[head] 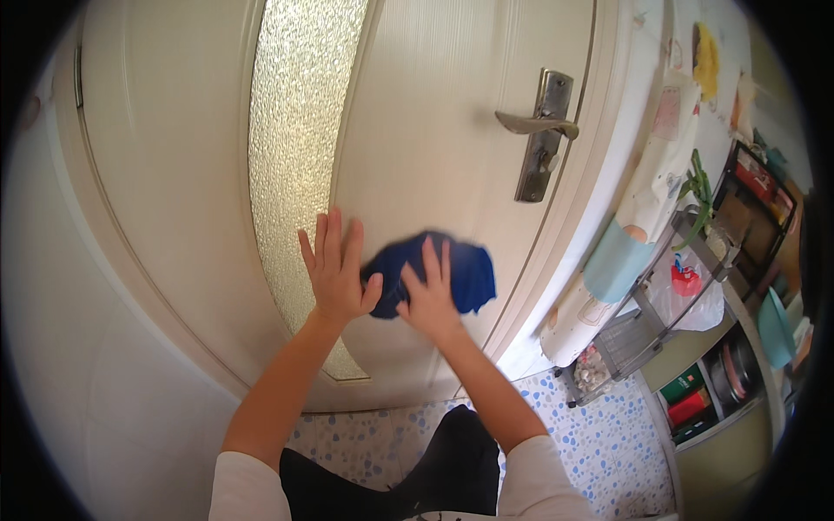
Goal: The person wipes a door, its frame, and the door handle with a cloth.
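Observation:
My right hand [430,293] lies spread over a dark blue cloth [475,273] and presses it flat against a cream door [417,156]. To its left, my left hand [337,273] rests on the door with fingers apart and holds nothing. Its palm is at the edge of the frosted glass panel [296,150], and its thumb is close to the cloth's left side. Part of the cloth is hidden under my right hand. Up and to the right sits a bronze-coloured lever handle [537,124] on a long backplate.
The door frame [554,247] runs down the right side. Beyond it hang a patterned curtain [619,260] and a grey rack [632,338] with a plastic bag [690,293]. An open cabinet [717,397] holds pans and boxes. Pebble-patterned tiles [586,430] cover the floor.

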A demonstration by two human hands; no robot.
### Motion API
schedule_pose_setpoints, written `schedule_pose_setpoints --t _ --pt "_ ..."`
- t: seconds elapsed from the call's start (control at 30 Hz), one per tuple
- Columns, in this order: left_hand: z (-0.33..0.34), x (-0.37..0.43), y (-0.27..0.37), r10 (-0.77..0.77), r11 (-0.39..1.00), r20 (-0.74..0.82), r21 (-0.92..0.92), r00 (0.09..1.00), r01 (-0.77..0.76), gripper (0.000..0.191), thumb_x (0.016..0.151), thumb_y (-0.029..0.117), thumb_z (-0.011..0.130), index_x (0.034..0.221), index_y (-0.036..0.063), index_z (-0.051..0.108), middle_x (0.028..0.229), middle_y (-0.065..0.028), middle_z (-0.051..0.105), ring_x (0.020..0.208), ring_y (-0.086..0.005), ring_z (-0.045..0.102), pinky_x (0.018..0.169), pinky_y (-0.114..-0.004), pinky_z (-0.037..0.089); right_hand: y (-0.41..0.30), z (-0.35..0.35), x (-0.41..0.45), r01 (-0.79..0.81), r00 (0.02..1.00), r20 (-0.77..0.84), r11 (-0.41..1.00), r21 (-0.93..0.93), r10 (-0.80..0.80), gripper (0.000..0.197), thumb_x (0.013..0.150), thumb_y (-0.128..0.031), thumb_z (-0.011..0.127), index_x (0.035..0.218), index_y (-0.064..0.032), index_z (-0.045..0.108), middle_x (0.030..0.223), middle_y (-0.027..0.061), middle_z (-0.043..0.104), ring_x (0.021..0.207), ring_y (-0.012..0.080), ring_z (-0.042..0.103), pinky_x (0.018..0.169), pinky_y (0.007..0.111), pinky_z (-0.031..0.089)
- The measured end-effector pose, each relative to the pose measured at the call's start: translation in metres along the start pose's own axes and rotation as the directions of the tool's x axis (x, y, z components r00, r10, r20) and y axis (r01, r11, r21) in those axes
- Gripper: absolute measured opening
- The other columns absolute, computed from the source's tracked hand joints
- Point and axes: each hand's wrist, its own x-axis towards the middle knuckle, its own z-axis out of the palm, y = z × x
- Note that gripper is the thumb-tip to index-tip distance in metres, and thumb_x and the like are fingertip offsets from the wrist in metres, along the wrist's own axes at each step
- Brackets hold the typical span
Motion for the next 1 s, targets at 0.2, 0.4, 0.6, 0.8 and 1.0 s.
schedule_pose_setpoints --t 0.2,0.4,0.6,0.8,1.0 --pt "0.001 -0.002 0.003 0.025 0.997 0.024 0.069 0.999 -0.027 0.072 0.096 0.047 0.038 0.146 -0.0044 0.045 0.156 -0.0310 0.032 0.147 -0.0479 0.027 0.120 -0.062 0.006 0.003 -0.105 0.178 0.171 0.974 -0.137 0.981 -0.093 -0.182 0.080 0.060 -0.016 0.081 0.136 -0.0094 0.057 0.164 0.0236 0.018 0.148 0.0528 0.017 0.117 0.059 0.028" --pt "0.002 -0.001 0.006 0.045 0.995 0.005 0.085 0.999 -0.046 0.071 0.093 0.043 0.043 0.146 -0.0033 0.046 0.156 -0.0307 0.032 0.146 -0.0475 0.028 0.120 -0.062 0.008 0.003 -0.136 0.238 0.143 0.942 -0.256 0.951 -0.275 -0.216 0.080 0.064 -0.031 0.080 0.139 -0.0202 0.057 0.166 0.0135 0.019 0.153 0.0427 0.016 0.115 0.055 0.034" --pt "-0.001 -0.001 0.002 0.060 0.995 0.016 0.084 0.998 -0.061 0.071 0.091 0.041 0.045 0.148 -0.0023 0.044 0.157 -0.0310 0.029 0.148 -0.0473 0.025 0.120 -0.062 0.007 0.012 -0.087 0.147 0.064 0.968 -0.231 0.989 -0.136 -0.095 0.076 0.062 -0.024 0.080 0.132 -0.0043 0.058 0.162 0.0314 0.014 0.146 0.0609 0.010 0.117 0.064 0.023" --pt "0.000 0.001 0.006 0.060 0.994 0.020 0.094 0.998 -0.062 0.070 0.092 0.039 0.045 0.148 -0.0020 0.043 0.159 -0.0310 0.027 0.149 -0.0469 0.023 0.120 -0.061 0.007 0.048 0.002 -0.061 -0.149 0.987 -0.089 0.973 -0.174 0.136 0.064 0.067 -0.034 0.080 0.119 -0.0015 0.062 0.155 0.0417 0.015 0.137 0.0718 0.011 0.112 0.073 0.022" --pt "0.002 0.002 0.007 0.082 0.991 0.000 0.103 0.997 -0.082 0.070 0.092 0.039 0.045 0.148 -0.0022 0.043 0.158 -0.0315 0.027 0.149 -0.0461 0.022 0.121 -0.060 0.008 0.086 0.011 -0.133 -0.237 0.966 -0.159 0.947 -0.215 0.206 0.060 0.072 -0.032 0.072 0.122 -0.0009 0.059 0.154 0.0408 0.015 0.136 0.0727 0.011 0.110 0.076 0.021"
